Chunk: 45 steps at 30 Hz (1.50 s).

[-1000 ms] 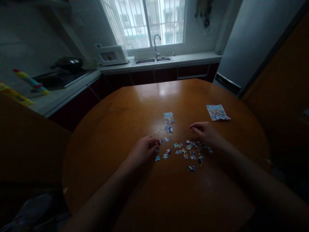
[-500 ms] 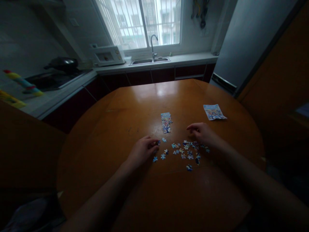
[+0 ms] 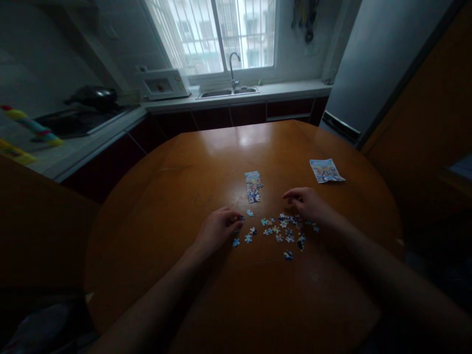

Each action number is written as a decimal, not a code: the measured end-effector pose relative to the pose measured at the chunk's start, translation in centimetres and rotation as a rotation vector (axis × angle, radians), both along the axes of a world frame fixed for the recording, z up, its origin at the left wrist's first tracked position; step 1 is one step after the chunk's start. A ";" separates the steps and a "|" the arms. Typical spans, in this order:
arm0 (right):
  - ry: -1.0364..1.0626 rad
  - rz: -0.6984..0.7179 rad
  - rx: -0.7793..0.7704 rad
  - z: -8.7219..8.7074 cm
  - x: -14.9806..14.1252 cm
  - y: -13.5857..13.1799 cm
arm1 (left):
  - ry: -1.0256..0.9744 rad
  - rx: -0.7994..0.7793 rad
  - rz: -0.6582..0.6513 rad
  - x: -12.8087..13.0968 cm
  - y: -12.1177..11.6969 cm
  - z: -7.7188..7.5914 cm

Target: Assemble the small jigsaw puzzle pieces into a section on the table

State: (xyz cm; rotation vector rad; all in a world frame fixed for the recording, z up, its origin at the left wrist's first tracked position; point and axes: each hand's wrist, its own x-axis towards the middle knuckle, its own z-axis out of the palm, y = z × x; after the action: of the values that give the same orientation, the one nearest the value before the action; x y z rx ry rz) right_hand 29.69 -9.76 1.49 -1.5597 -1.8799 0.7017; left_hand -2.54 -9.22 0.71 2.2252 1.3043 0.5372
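Observation:
My left hand [image 3: 220, 227] rests at the left of the loose pieces, its thumb and forefinger closed on a small jigsaw piece [image 3: 242, 218]. My right hand [image 3: 308, 202] hovers over the right part of the loose jigsaw pieces [image 3: 289, 235], its fingers loosely bent, with nothing visible between them. Beyond both hands lies a joined strip of jigsaw [image 3: 252, 187], straight on its left side and jagged on its right. A light blue piece [image 3: 250, 213] sits just below the strip. Several more pieces lie between my hands, some partly hidden under the right one.
A creased printed picture sheet [image 3: 326, 170] lies on the right of the round wooden table [image 3: 155, 211]. Behind the table are a counter with a sink [image 3: 228, 92] and a microwave [image 3: 162, 84]. A wok [image 3: 94, 97] sits on the stove at left, a fridge [image 3: 379, 64] stands at right.
The whole view has shifted very slightly. Both hands keep nearly the same pose and place, and the joined strip and loose pieces look unmoved on the table.

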 end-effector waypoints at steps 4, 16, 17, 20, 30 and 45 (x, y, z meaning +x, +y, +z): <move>-0.009 0.005 0.015 -0.1 0.1 0.1 | -0.007 0.001 0.011 0.0 0.1 -0.2; -0.080 0.029 -0.017 0.4 -0.1 -0.1 | -0.030 -0.016 0.008 -0.1 0.1 0.0; -0.095 0.022 -0.015 0.4 -0.1 -0.1 | -0.029 -0.023 0.010 -0.1 0.1 0.1; -0.119 -0.024 -0.007 0.4 0.2 0.1 | -0.015 -0.042 0.016 0.0 0.1 0.6; -0.177 -0.061 -0.098 1.1 1.7 -0.2 | 0.038 -0.113 -0.036 -1.5 0.5 1.0; -0.327 0.100 -0.312 2.8 4.1 -1.4 | 0.104 -0.129 -0.112 -1.3 -0.4 2.7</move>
State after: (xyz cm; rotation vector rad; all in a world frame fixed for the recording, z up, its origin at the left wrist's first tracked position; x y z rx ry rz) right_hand 33.83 -11.15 4.26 -1.8779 -2.1790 0.8601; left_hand -3.82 -9.60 3.45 2.2283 1.2193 0.2909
